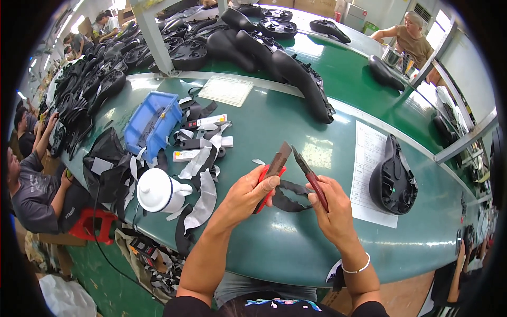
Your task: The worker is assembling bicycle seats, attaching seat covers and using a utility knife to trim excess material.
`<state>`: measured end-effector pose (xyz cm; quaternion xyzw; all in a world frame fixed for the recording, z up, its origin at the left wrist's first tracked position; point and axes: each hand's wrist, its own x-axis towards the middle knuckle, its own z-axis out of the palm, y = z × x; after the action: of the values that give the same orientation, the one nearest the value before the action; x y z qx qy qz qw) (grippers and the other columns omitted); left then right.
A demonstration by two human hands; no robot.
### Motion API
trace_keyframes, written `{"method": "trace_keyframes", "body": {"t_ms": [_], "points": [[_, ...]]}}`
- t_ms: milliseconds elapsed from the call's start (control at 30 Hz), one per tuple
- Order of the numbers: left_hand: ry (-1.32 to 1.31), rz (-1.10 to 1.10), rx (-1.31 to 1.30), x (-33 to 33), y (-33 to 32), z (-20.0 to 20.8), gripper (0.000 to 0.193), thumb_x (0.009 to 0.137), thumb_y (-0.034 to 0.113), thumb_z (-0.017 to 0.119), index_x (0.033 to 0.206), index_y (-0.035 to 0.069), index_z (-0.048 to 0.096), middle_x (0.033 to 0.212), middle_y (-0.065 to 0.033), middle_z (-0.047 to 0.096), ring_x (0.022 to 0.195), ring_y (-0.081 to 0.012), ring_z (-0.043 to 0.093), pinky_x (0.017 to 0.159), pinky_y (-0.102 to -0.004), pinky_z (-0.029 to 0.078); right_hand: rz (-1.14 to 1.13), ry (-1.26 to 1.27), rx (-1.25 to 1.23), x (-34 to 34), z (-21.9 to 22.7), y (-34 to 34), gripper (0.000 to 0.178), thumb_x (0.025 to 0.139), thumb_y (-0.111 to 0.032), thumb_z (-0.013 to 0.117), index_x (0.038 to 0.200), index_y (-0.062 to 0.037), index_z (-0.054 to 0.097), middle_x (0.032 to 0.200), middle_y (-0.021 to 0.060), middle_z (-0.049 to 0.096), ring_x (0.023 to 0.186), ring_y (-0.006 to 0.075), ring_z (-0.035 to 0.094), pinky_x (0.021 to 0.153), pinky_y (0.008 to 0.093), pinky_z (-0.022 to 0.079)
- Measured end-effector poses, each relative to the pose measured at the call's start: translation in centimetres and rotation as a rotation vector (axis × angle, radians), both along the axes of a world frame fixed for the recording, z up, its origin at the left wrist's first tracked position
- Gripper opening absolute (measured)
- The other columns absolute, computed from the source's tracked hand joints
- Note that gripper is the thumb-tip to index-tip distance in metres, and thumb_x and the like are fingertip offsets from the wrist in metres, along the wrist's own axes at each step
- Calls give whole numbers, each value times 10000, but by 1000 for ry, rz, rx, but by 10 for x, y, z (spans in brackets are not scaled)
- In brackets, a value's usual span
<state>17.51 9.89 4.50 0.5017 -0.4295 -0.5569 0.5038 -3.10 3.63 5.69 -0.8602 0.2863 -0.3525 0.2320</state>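
Observation:
My left hand [242,197] is closed around a red-handled utility knife [279,160], its broad, brownish blade pointing up and away from me. Red-handled pliers [311,178] are gripped in my right hand [335,210], their dark jaws slanting toward the blade. The two tools are close at their tips; whether they touch I cannot tell. Beneath and between my hands, a curved black strip [289,205] lies on the green table [253,251]. To the right, an upturned black bicycle saddle [393,182] rests on a printed sheet [364,203].
Left of my hands are black and grey scraps [202,203], small blade boxes [187,155], a lidded white mug [158,190] and a blue bin [153,124]. Saddles [301,79] crowd the conveyor behind a metal post [153,39]. Co-workers [412,39] are around.

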Motion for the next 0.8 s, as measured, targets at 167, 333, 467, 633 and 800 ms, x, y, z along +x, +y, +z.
{"method": "trace_keyframes", "body": {"t_ms": [167,333,467,633,800], "points": [[51,30,4,1,2,1,435,943,390,537,1131,-1,522,756,0,525,617,-72,527,569,-198,403,-32,96,-9,0,4,2,254,918,-179,566,1075,15,617,1134,178,601,1031,340,568,880,381,440],[32,23,-13,3,3,1,417,945,383,534,1123,6,528,748,2,522,613,-69,526,556,-194,394,-29,86,-123,2,1,4,251,873,-168,615,1037,22,595,1063,192,603,950,347,582,832,412,426],[12,9,-24,2,5,5,388,950,383,523,1086,20,533,739,1,519,612,-68,528,539,-194,377,-11,88,-137,2,2,5,232,852,-142,634,1011,24,597,1018,186,604,903,344,587,787,404,450],[11,16,-16,1,6,6,380,953,387,516,1063,24,533,738,0,518,606,-69,530,526,-196,368,-21,63,-72,3,0,7,149,874,-111,605,923,29,588,921,182,606,819,343,588,711,383,473],[-16,12,-6,3,4,5,383,958,390,504,1063,23,531,741,-5,524,589,-72,530,513,-197,368,13,32,39,3,1,7,146,835,-89,644,865,25,558,812,154,547,700,294,544,612,364,455]]}}
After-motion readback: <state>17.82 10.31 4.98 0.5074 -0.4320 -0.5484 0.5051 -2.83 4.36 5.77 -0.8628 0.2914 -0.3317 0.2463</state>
